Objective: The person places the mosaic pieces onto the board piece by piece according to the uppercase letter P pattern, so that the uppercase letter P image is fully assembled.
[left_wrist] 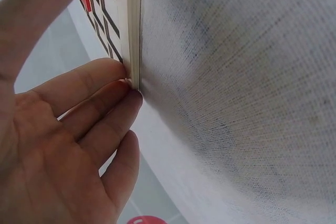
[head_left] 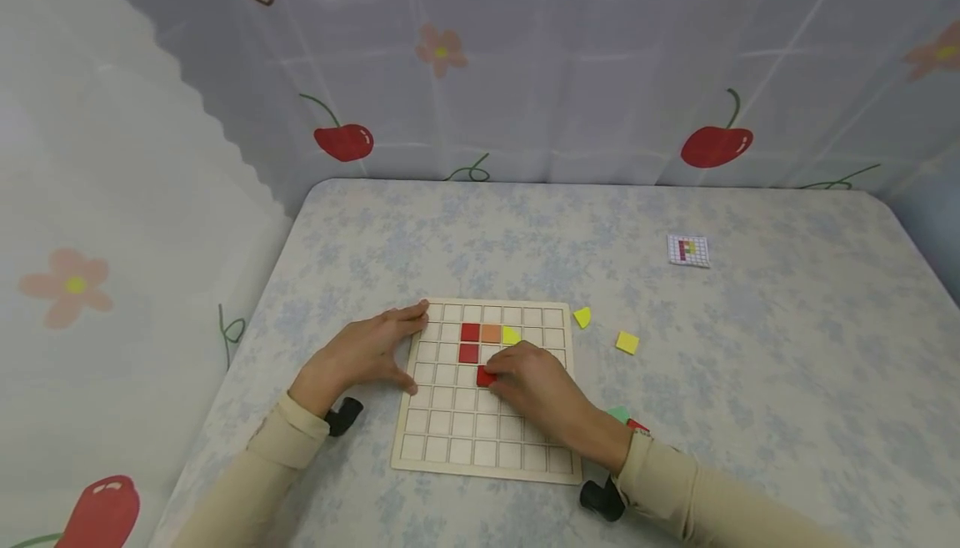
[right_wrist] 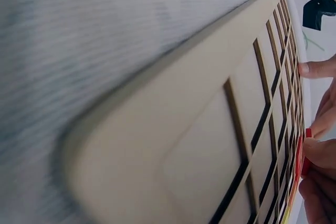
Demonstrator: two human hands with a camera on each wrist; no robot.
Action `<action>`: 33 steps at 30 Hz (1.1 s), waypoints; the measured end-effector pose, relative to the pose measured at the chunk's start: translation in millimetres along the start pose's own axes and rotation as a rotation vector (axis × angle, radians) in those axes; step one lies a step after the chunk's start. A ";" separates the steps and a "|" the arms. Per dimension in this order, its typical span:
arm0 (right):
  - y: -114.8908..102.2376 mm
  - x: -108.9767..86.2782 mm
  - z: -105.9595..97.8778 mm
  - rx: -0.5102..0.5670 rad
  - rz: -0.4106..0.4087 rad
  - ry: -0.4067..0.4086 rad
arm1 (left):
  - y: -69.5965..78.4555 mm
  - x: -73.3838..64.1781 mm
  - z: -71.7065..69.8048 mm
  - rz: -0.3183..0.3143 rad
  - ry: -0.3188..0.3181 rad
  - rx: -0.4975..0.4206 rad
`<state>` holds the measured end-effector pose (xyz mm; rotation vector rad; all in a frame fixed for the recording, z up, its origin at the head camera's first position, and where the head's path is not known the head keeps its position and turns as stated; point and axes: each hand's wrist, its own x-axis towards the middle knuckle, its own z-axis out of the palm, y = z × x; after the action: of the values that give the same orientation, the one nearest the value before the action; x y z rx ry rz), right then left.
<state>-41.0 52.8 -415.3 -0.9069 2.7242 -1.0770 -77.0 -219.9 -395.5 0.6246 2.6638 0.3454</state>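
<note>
A pale wooden grid board (head_left: pixel 487 452) lies flat on the table. My left hand (head_left: pixel 366 354) rests at its left edge, thumb and fingers spread along the rim; in the left wrist view straight fingertips (left_wrist: pixel 113 69) touch the board's side. Between thumb and fingers my right hand (head_left: pixel 542 389) pinches a red square tile (head_left: pixel 482 376), tilted against the grid in the right wrist view. In the upper rows sit a red tile (head_left: pixel 470 332), an orange tile (head_left: pixel 491 333) and a yellow tile (head_left: pixel 511 335), side by side. Directly below the first is another red tile (head_left: pixel 468 353).
Right of the board lie a yellow wedge-shaped piece (head_left: pixel 582 317) and a yellow square (head_left: pixel 627 342). A green piece (head_left: pixel 617 414) and a red piece (head_left: pixel 637 425) are partly hidden by my right forearm. A small printed pattern card (head_left: pixel 687 250) lies farther back.
</note>
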 end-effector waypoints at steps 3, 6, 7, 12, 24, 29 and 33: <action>-3.5 6.1 4.1 -0.003 -0.013 -0.024 | 0.2 0.9 -0.1 -0.007 -0.006 0.004; -5.4 9.8 6.9 0.002 -0.011 -0.040 | 0.7 1.3 -0.3 -0.005 -0.005 0.010; -5.8 10.7 7.7 0.003 -0.009 -0.044 | 1.0 1.4 -0.6 -0.005 -0.005 0.009; -6.3 13.7 12.3 -0.001 -0.003 -0.047 | 2.7 0.2 -2.1 0.001 -0.002 0.010; -12.4 19.7 17.6 -0.058 -0.024 -0.062 | 1.7 0.2 -1.7 0.000 -0.001 -0.007; -14.2 20.8 19.3 -0.076 -0.025 -0.060 | 1.3 0.7 -1.1 0.000 -0.005 -0.001; -15.1 21.3 19.8 -0.076 -0.014 -0.061 | 0.6 0.2 -1.4 -0.004 -0.002 -0.001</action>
<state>-45.6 20.3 -417.5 -0.9536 2.7299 -0.9379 -77.5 -219.5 -394.1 0.6182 2.6624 0.3448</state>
